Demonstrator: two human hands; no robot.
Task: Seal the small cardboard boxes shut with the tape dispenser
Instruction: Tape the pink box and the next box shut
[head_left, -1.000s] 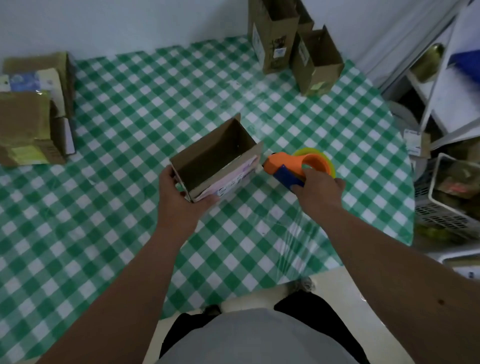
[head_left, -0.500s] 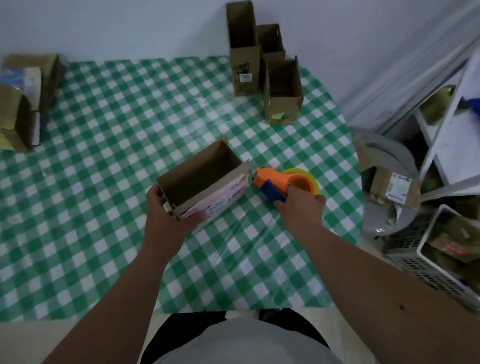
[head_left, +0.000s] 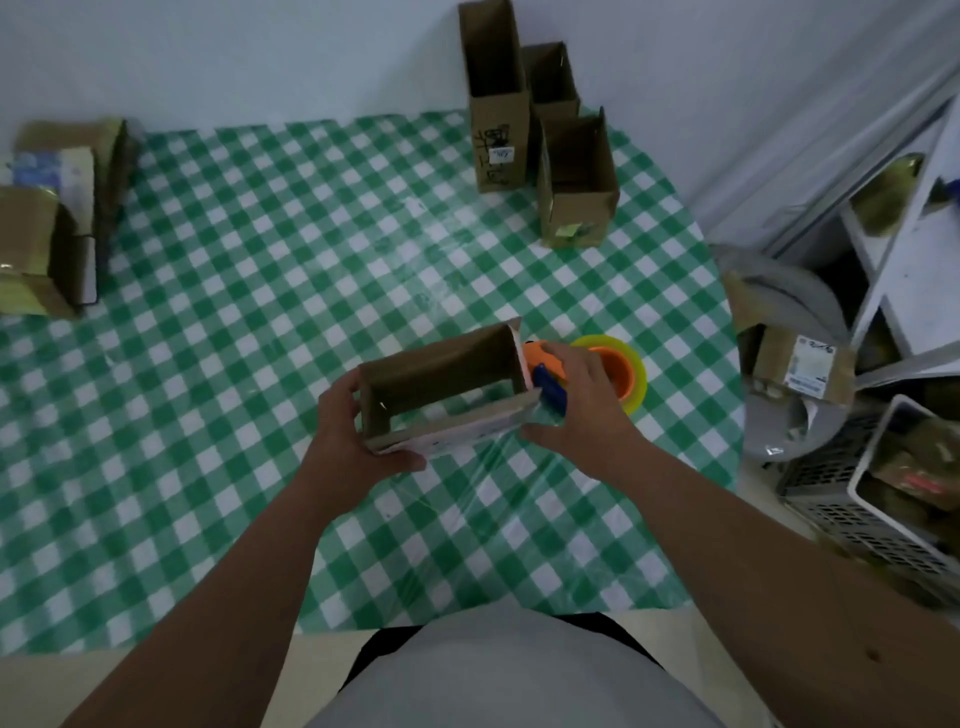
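Observation:
A small open brown cardboard box (head_left: 441, 366) with a pinkish printed side sits over the green checked tablecloth (head_left: 260, 312). My left hand (head_left: 348, 436) grips its left end, thumb along the near side. At the box's right end lies the orange tape dispenser (head_left: 621, 371), which has a blue handle and a yellow-green roll. My right hand (head_left: 582, 410) holds it by the handle, with the thumb reaching to the box's near right corner. The dispenser's front touches the box's right wall.
Three open cardboard boxes (head_left: 571, 176) stand upright at the table's back edge by the wall. A stack of cardboard boxes (head_left: 47, 218) lies at the far left. Off the table's right edge are a labelled carton (head_left: 800, 364), a wire basket (head_left: 878, 499) and a white shelf (head_left: 904, 249).
The box has turned so that its long side runs more across me, and it has come closer. My right hand has brought the dispenser up against the box's right end.

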